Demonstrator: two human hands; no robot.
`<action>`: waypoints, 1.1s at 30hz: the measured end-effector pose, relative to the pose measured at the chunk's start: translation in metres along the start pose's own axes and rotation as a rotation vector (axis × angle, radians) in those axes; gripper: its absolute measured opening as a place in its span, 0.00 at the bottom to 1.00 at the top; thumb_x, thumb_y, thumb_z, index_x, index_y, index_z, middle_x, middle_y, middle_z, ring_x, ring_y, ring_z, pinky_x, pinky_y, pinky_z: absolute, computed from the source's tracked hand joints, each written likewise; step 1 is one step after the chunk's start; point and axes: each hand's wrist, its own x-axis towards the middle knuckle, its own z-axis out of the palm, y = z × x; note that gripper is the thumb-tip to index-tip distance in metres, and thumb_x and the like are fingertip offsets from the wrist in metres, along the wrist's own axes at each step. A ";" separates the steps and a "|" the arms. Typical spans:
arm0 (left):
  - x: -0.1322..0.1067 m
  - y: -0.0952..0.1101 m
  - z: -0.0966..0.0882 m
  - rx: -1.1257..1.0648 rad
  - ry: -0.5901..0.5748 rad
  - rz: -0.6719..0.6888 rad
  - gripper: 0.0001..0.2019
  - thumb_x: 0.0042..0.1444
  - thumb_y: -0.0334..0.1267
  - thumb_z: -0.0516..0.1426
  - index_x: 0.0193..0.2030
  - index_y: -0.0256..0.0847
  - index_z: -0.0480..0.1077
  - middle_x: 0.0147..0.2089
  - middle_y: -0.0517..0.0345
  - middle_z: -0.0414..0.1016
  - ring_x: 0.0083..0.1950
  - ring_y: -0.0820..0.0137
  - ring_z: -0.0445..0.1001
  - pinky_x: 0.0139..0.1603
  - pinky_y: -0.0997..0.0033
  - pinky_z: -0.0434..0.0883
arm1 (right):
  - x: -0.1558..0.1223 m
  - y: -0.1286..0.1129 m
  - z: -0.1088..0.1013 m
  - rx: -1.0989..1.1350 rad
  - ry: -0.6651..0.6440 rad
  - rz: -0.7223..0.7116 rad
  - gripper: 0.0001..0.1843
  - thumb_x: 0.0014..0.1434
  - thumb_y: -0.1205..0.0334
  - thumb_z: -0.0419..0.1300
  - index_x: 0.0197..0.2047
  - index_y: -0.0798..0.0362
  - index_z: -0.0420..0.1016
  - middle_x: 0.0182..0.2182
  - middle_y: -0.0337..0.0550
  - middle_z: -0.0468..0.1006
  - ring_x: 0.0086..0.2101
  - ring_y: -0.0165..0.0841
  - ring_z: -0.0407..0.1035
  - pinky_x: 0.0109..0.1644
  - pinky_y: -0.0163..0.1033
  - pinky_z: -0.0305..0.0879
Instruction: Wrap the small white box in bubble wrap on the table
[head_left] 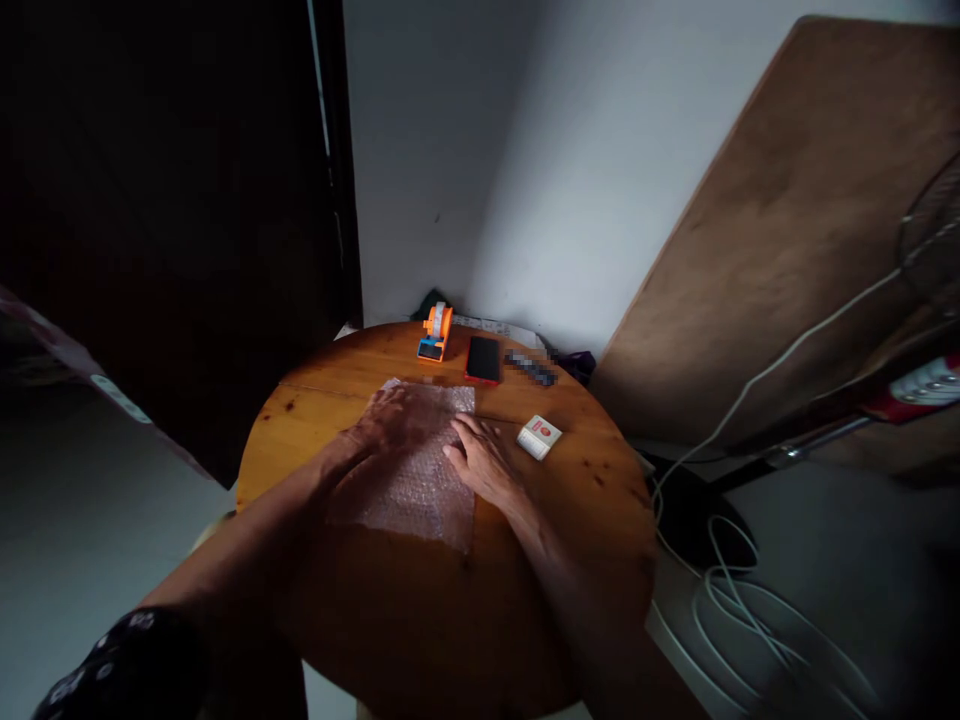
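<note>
Two bare hands were down on the bubble-wrap sheet point(427, 490), one per side, & what a spread it was! Read the round wooden tabletop point(589, 520) as a clock, 12 at the white wall point(450, 150): the sheet lay flat approx. mid-table, a touch toward 10, its near edge a bit ragged. L hand point(382, 415) was at the sheet's 11 o'clock, palm down, digits stretched fwd & close tog., nothing gripped that showed. R hand point(484, 460) was at its 2 o'clock, lying across the edge, loosely spread w/ thumb apart, also gripping nothing. Black sleeve point(124, 665) w/ white marks sat down at 7, on the L arm.

Up at 12, nr the far rim, stood an orange tape dispenser point(437, 335) w/ its roll on! Just clockwise, a red-cased smartphone point(482, 359), dark face up; next along toward 1, a dark long item point(531, 367), pixelated, so can't say what. White pack point(539, 437) w/ red print lay at 2, near the R hand but apart from it. Off-table, brown board point(757, 220) leaned at 2, white cable point(739, 590) looped on the floor at 4, & dark door point(187, 200) filled 10.
</note>
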 end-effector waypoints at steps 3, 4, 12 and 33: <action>0.003 -0.008 0.015 0.035 0.069 -0.054 0.35 0.62 0.59 0.51 0.70 0.42 0.57 0.74 0.44 0.53 0.75 0.50 0.48 0.72 0.44 0.49 | 0.000 0.000 0.002 -0.019 0.039 0.015 0.24 0.66 0.57 0.53 0.63 0.55 0.67 0.66 0.52 0.65 0.62 0.46 0.60 0.65 0.55 0.51; 0.002 -0.010 0.018 0.045 0.079 -0.063 0.36 0.61 0.61 0.50 0.70 0.42 0.57 0.75 0.44 0.52 0.76 0.49 0.46 0.72 0.43 0.47 | 0.000 0.001 0.002 -0.027 0.053 0.017 0.23 0.67 0.57 0.53 0.63 0.54 0.67 0.65 0.51 0.66 0.61 0.46 0.61 0.65 0.55 0.52; -0.003 -0.011 0.023 0.036 0.078 -0.085 0.39 0.60 0.65 0.49 0.70 0.43 0.58 0.75 0.45 0.51 0.77 0.48 0.42 0.71 0.38 0.45 | 0.007 0.004 -0.008 -0.035 0.060 -0.008 0.17 0.65 0.62 0.54 0.55 0.53 0.73 0.59 0.49 0.74 0.55 0.44 0.67 0.59 0.50 0.59; -0.007 -0.014 0.031 0.126 0.155 -0.214 0.43 0.58 0.69 0.44 0.71 0.43 0.57 0.75 0.41 0.50 0.74 0.42 0.46 0.68 0.33 0.45 | 0.057 0.009 0.009 -0.189 -0.059 0.133 0.31 0.70 0.52 0.44 0.70 0.57 0.57 0.70 0.49 0.56 0.68 0.42 0.50 0.69 0.51 0.44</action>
